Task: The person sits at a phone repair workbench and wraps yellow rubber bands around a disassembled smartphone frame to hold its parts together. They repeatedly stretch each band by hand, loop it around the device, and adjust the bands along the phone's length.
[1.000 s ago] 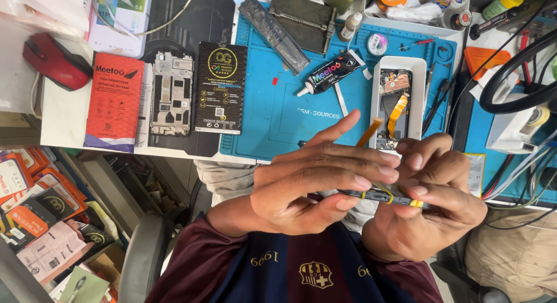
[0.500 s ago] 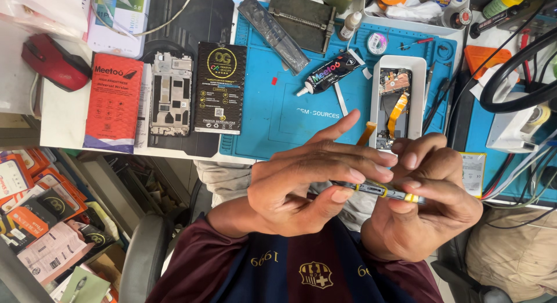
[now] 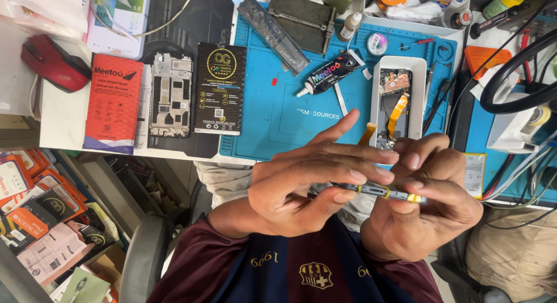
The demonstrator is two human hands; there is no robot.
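My left hand and my right hand hold one thin phone part edge-on between them, above my lap. It is dark and slim with small yellow pieces along its edge. My left thumb presses it from below and the left fingers stretch flat over it. My right fingers curl around its right end. Just beyond my hands, an opened phone in a white frame with an orange flex cable lies on the blue work mat.
A black glue tube lies on the mat. Left of the mat are a black box, a bare metal phone frame, a red box and a red mouse. Cables and tools crowd the right side.
Both hands have stayed on the thin part in about the same place. My fingers have only shifted slightly along it.
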